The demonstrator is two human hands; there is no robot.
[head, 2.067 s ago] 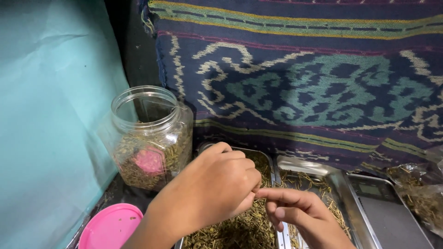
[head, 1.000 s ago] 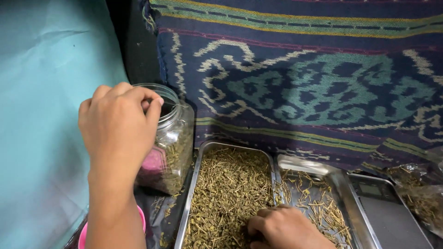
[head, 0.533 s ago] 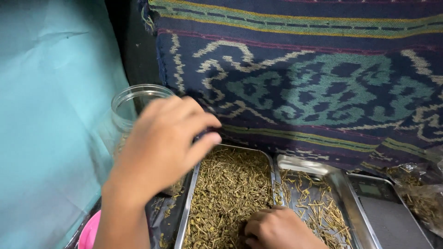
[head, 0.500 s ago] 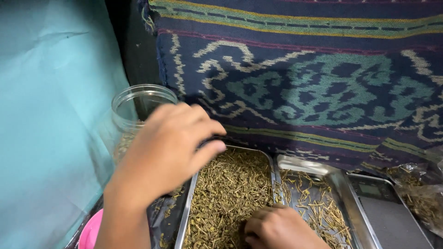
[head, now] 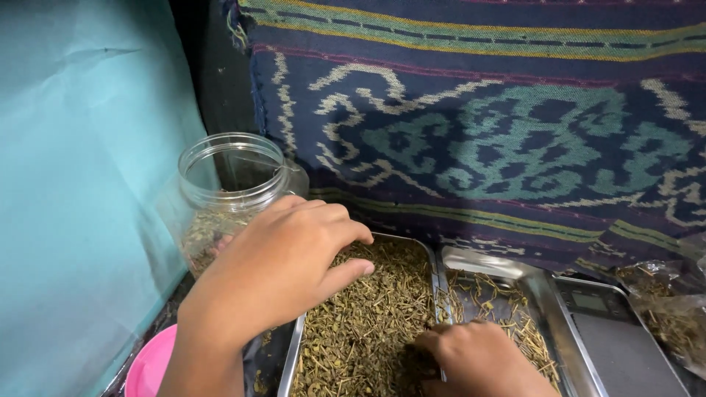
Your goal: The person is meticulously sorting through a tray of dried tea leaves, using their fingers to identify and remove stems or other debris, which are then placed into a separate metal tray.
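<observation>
- The left hand (head: 283, 261) has come back from the mouth of the jar (head: 234, 198), where it was a second ago, and now hovers over the left end of the steel tray (head: 300, 340). Its fingers are spread and curved down toward the herbs, empty as far as I can see.
- Judging by that, whatever it carried to the jar has been let go there, and it is back for more.
- The right hand (head: 482, 360) has stayed low at the near end of the tray. Its fingers are curled into the dried herbs (head: 371, 309), but I cannot tell whether they pinch anything.
- The jar is clear plastic, lid off, and stands just left of the tray. It is partly filled with the same dried plant bits.
- The pink lid (head: 151, 366) lies near the jar, at the bottom left.
- The tray is heaped with short greenish-brown stems and leaf bits.
- A second tray (head: 529, 283) sits touching it on the right and holds a thinner scatter of longer stems.
- A scale (head: 618, 338) stands to the right of that, with a clear bag (head: 673, 309) of herbs beyond it.
</observation>
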